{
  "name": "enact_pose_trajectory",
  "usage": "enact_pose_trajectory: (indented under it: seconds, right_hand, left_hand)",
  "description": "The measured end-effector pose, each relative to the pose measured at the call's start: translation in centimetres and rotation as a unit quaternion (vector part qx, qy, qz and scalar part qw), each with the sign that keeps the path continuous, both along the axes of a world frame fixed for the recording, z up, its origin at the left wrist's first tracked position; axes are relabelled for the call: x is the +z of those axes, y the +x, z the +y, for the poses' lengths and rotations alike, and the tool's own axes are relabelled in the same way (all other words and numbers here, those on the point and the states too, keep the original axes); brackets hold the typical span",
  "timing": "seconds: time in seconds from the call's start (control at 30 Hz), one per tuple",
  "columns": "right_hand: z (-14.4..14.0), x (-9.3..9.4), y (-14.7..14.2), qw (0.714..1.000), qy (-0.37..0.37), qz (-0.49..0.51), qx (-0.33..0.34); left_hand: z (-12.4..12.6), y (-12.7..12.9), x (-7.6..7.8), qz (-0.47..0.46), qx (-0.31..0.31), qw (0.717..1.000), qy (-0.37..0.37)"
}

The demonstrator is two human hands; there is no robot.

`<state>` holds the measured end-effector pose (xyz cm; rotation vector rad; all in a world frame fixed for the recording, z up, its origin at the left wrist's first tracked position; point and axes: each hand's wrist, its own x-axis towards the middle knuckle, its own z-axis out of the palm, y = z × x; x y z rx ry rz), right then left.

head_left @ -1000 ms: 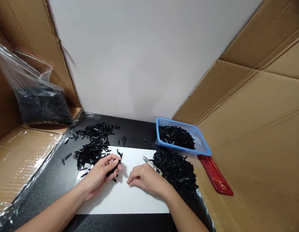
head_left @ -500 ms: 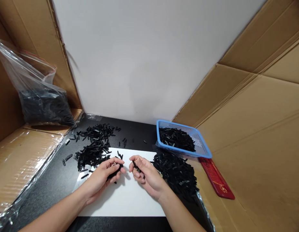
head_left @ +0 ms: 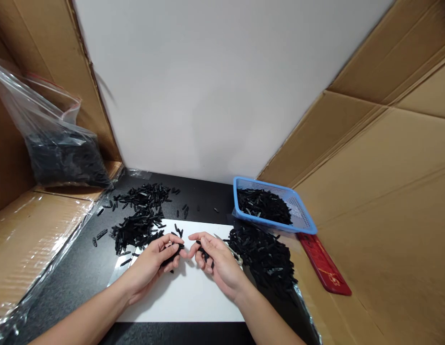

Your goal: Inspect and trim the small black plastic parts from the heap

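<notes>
My left hand is closed around several small black elongated pieces, one end sticking out by the thumb. Facing it, my right hand holds a few more of these black pieces in its curled fingers. The fingertips of both hands come close together over a white board. To the left lies a loose heap of black pieces, partly on the board. A denser heap of black pieces is on the right. Partly hidden behind my right hand are scissors.
A blue plastic basket with black pieces inside stands behind the right heap. A red flat object lies beside it. At the left, a clear plastic bag of dark pieces leans on cardboard. A white wall rises behind.
My right hand's fingers have shifted toward the left hand, with the index finger stretched further out. More of the scissors shows behind it. My left hand has barely moved.
</notes>
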<state>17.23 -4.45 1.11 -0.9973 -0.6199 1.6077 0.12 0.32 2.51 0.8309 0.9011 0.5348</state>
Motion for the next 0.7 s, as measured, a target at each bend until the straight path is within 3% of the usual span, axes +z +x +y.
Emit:
enact_pose_trajectory:
  seconds: [0.23,0.5,0.7]
  right_hand:
    - [0.0,-0.4,-0.1,0.986,0.080,-0.147,-0.020]
    - [-0.9,0.5,-0.1,0.917,0.171,-0.360,0.011]
    - [-1.2,0.7,-0.1,0.888,0.216,-0.404,0.025]
  left_hand:
    - [0.0,-0.1,-0.2,-0.006,-0.004,1.000,-0.006]
    - [0.0,-0.2,-0.1,-0.033,-0.004,0.999,0.006]
    - [0.0,-0.2,-0.3,-0.033,-0.002,0.999,0.012]
